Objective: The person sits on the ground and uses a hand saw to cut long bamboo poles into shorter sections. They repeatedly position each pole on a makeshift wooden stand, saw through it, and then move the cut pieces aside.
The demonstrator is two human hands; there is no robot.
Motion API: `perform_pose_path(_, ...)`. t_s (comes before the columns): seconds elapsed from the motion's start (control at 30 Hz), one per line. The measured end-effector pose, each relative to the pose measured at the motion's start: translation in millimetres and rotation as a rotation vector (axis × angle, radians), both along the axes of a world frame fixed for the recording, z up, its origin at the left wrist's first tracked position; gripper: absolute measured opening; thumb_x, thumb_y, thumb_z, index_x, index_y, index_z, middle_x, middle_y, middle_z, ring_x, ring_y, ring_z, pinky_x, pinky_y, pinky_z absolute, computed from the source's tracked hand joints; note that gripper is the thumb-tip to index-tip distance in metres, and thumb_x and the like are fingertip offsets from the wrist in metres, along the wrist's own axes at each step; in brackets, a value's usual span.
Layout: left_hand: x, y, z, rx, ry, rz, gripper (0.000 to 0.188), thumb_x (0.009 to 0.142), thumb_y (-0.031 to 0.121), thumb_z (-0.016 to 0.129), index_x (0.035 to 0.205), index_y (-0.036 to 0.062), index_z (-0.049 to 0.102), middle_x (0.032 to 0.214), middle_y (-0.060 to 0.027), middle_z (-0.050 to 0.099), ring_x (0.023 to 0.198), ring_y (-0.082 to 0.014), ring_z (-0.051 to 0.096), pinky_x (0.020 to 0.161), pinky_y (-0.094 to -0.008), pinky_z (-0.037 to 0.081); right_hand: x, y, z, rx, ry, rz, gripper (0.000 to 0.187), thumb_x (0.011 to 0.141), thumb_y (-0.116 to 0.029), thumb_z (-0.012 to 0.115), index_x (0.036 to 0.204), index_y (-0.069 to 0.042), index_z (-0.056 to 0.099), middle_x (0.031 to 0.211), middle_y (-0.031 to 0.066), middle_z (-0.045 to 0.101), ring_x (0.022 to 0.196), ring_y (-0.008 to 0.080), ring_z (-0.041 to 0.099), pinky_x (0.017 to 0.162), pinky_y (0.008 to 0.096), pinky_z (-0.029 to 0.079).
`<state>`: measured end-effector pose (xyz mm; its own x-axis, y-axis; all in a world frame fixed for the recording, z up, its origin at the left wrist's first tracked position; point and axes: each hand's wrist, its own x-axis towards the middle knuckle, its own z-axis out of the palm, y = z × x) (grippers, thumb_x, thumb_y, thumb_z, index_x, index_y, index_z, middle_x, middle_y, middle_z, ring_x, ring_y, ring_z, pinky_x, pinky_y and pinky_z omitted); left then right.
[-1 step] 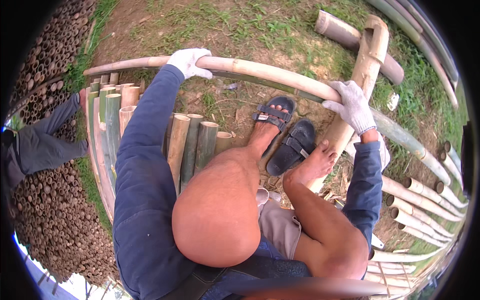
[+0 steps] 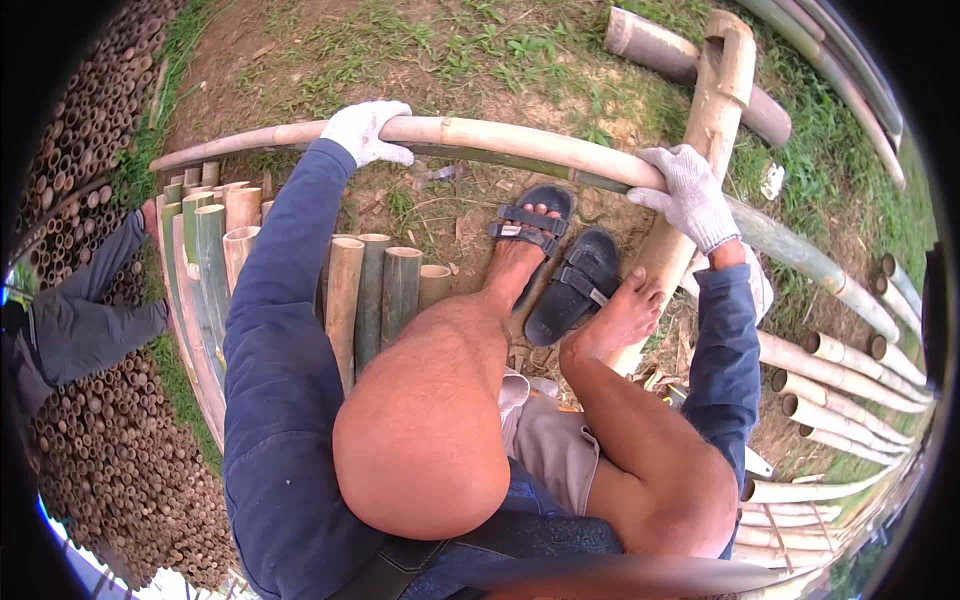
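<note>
A long pale bamboo pole (image 2: 520,141) spans the view in front of my legs, bowed by the lens. My left hand (image 2: 366,132), in a white knit glove, grips it left of centre, thumb underneath. Another white glove covers my right hand (image 2: 690,198), closed round the pole above a thick bamboo post (image 2: 712,120) with a cut notch near its far end. Past that hand a greener bamboo length (image 2: 815,255) continues; I cannot tell whether it is the same piece. My bare right foot (image 2: 622,310) presses on the thick post.
Upright cut bamboo pieces (image 2: 402,290) stand at the left. Several poles (image 2: 840,395) lie at the right. A dark bamboo log (image 2: 650,47) crosses under the notched post. An empty black sandal (image 2: 575,287) sits by my foot. Another person's leg (image 2: 95,330) shows far left, by stacked bamboo (image 2: 120,480).
The whole view has shifted slightly. Both hands keep their grip on the bamboo pole, with no clear movement along it.
</note>
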<state>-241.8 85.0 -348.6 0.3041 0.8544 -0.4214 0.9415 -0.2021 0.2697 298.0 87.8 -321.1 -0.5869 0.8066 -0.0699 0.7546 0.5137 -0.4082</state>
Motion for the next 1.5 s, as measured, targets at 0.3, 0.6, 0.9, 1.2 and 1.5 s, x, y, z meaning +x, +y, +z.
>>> perform_pose_path(0.3, 190, 18, -7, 0.166, -0.215, -0.272, 0.093, 0.077, 0.06, 0.097, 0.154, 0.0175, 0.066, 0.14, -0.0151, 0.076, 0.127, -0.0398, 0.072, 0.111, -0.0507, 0.057, 56, -70, 7, 0.472, -0.018, -0.305, 0.062, 0.095, -0.046, 0.086, 0.145, -0.012, 0.072, 0.139, 0.0169, 0.073, 0.135, 0.0409, 0.063, 0.117, 0.0507, 0.051)
perform_pose_path(0.6, 251, 22, 14, 0.087, -0.057, -0.289, 0.085, 0.076, 0.065, 0.092, 0.145, 0.0227, 0.066, 0.128, -0.0161, 0.08, 0.117, -0.0396, 0.077, 0.103, -0.0516, 0.06, 135, -386, -48, -0.153, -0.019, -1.665, 0.06, 0.104, -0.043, 0.078, 0.151, -0.007, 0.067, 0.144, 0.0171, 0.072, 0.142, 0.0389, 0.062, 0.121, 0.0529, 0.048)
perform_pose_path(0.9, 255, 25, 9, 0.155, -0.002, -0.328, 0.086, 0.073, 0.07, 0.093, 0.142, 0.0246, 0.068, 0.123, -0.0166, 0.082, 0.114, -0.0395, 0.079, 0.101, -0.0521, 0.061, 118, -431, -73, -0.086, 0.258, -1.882, 0.06, 0.105, -0.043, 0.077, 0.151, -0.007, 0.067, 0.145, 0.0176, 0.072, 0.142, 0.0384, 0.062, 0.121, 0.0523, 0.048)
perform_pose_path(1.2, 253, 24, 8, 0.155, -0.042, -0.309, 0.087, 0.071, 0.067, 0.096, 0.14, 0.0226, 0.068, 0.123, -0.0144, 0.082, 0.115, -0.0395, 0.079, 0.101, -0.0524, 0.062, 124, -295, -42, 0.471, 0.164, -1.664, 0.059, 0.105, -0.044, 0.075, 0.151, -0.007, 0.067, 0.146, 0.018, 0.071, 0.143, 0.0378, 0.062, 0.121, 0.0516, 0.049)
perform_pose_path(1.5, 253, 19, 6, 0.21, -0.07, -0.306, 0.089, 0.069, 0.065, 0.097, 0.139, 0.0193, 0.068, 0.119, -0.0172, 0.083, 0.109, -0.0399, 0.08, 0.095, -0.0517, 0.063, 117, -57, -18, 0.769, -0.22, -1.229, 0.05, 0.111, -0.043, 0.067, 0.147, -0.008, 0.068, 0.148, 0.0182, 0.069, 0.14, 0.0374, 0.064, 0.118, 0.048, 0.05)
